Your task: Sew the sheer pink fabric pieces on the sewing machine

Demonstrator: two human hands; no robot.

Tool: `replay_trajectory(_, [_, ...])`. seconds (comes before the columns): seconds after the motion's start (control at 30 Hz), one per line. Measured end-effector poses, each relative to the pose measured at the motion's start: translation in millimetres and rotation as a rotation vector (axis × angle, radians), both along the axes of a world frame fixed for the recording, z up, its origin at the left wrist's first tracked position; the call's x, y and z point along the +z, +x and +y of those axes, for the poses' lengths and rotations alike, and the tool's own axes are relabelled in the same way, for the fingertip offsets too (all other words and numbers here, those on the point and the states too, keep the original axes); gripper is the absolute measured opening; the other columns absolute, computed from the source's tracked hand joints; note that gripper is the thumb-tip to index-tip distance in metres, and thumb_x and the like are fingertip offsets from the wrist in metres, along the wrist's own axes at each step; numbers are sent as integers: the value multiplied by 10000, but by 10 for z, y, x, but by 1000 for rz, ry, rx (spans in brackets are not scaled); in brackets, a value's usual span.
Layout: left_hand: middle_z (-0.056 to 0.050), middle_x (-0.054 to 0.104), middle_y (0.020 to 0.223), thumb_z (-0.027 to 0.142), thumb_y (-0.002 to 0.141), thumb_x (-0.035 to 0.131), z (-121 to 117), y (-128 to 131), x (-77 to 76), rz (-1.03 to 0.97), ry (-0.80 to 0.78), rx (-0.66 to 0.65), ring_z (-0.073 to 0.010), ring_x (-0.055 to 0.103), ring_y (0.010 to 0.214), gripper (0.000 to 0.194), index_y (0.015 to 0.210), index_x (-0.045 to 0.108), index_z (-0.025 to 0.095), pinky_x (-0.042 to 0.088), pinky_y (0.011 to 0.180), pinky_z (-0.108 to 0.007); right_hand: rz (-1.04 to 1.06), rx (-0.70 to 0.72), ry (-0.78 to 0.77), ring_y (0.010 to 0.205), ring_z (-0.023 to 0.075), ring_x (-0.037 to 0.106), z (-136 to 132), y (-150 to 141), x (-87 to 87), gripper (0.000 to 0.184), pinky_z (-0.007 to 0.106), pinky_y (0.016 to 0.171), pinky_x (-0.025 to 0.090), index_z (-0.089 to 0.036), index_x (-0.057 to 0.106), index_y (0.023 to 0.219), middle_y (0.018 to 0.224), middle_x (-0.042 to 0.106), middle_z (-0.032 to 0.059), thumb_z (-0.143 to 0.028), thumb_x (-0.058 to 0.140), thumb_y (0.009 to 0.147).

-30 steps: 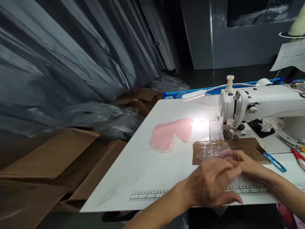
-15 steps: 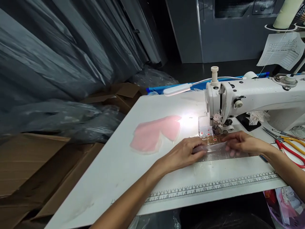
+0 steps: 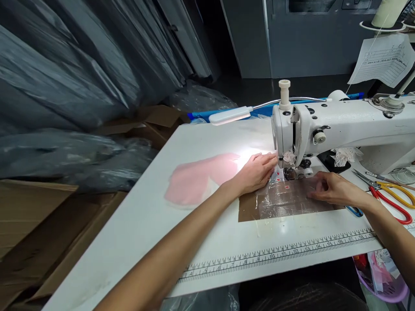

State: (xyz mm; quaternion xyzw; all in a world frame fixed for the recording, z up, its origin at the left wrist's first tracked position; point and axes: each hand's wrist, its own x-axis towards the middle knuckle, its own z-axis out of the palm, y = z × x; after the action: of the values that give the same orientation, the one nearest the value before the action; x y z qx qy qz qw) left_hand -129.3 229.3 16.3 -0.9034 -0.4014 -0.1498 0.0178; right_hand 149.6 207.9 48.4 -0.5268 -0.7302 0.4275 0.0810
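My left hand [image 3: 258, 172] lies with its fingers stretched out on the white table, just left of the presser foot of the white sewing machine [image 3: 343, 123]. Under its palm edge passes a clear plastic sheet [image 3: 282, 203] with small red marks near the needle. Beneath the plastic shows a brown flat strip [image 3: 248, 209]. On the right, my right hand [image 3: 333, 188] has its fingers bent, thumb and fingertips closed on the clear plastic. Pink fabric pieces [image 3: 189, 183], sheer and flat, rest on the table left of my left hand.
Red-handled scissors [image 3: 394, 205] and yellow-handled scissors [image 3: 397, 190] lie right of my right hand. A printed ruler [image 3: 279, 255] runs along the front edge. A lamp [image 3: 230, 115] lights the needle area. Cardboard boxes [image 3: 65, 237] stand at left, a purple basket [image 3: 394, 293] below right.
My left hand has moved from the near plastic edge up and away to beside the presser foot, uncovering the brown strip's left end. The view has shifted slightly.
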Motion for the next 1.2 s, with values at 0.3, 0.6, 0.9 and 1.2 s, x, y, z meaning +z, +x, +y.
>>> replay_trajectory(0.3, [-180,651,1273,381,953,520,-761,135,-10,-41,36,-284,-292,668,1047,404,1231,595,98,565,814,-457,38,-49,90,548,90,461,-5,-56,-4,138,221,521,357,-152,635,841,611,532,-34,-258,650,754])
replay_trajectory(0.6, [-89,651,919,665,861,475,-814,-89,138,-737,-776,50,-174,622,717,585,1119,553,145,528,581,-299,453,-175,-357,507,67,484,-168,-666,-29,177,183,451,398,-136,597,826,614,557,-21,-271,711,826])
replay_trajectory(0.9, [26,623,774,374,791,659,-909,39,140,-808,-959,358,-118,592,542,615,1326,418,192,531,534,-271,239,232,276,843,183,667,-115,-397,-132,262,379,823,567,-144,662,1112,931,689,88,-283,512,950])
replay_trajectory(1.2, [22,623,759,278,751,663,-875,18,185,-758,-909,488,-124,590,575,559,1267,472,181,558,493,-244,-192,599,868,914,252,559,-35,-367,-353,400,459,805,549,-162,608,1301,1064,585,167,-268,368,1000])
